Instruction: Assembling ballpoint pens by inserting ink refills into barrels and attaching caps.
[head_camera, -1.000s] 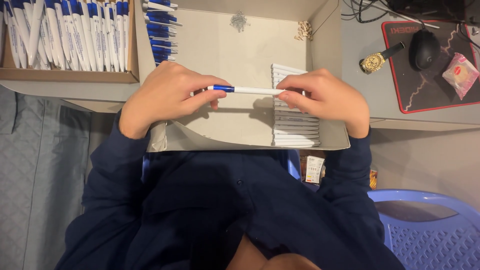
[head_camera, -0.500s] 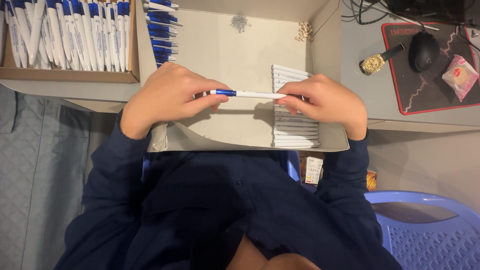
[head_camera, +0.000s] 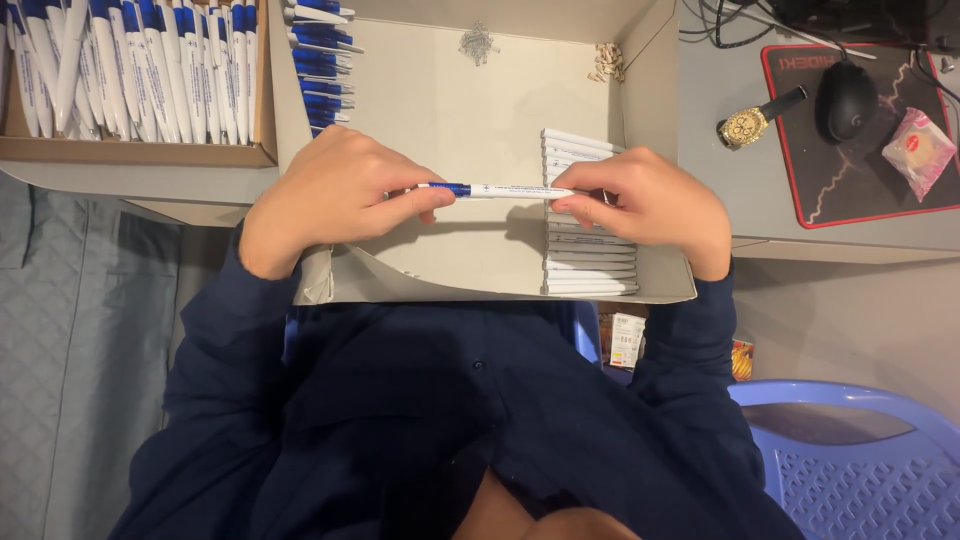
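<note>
Little has moved since the earlier frames: both hands keep the same hold, shifted barely, if at all. Left hand (head_camera: 330, 200) pinches the blue end of the pen (head_camera: 495, 190), fingers closed; right hand (head_camera: 650, 205) pinches the white end likewise. It hangs level over the open box (head_camera: 450, 110). The pen looks light, stiff and smooth, likely slippery, best gripped at the ends. At 3 o'clock, stacked white barrels (head_camera: 590, 255) crowd the box wall; bare floor lies toward 12 o'clock.

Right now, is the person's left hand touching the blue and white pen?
Touching. The head view shows the left hand pinching the pen at its blue end, with no gap at the fingertips.
</note>
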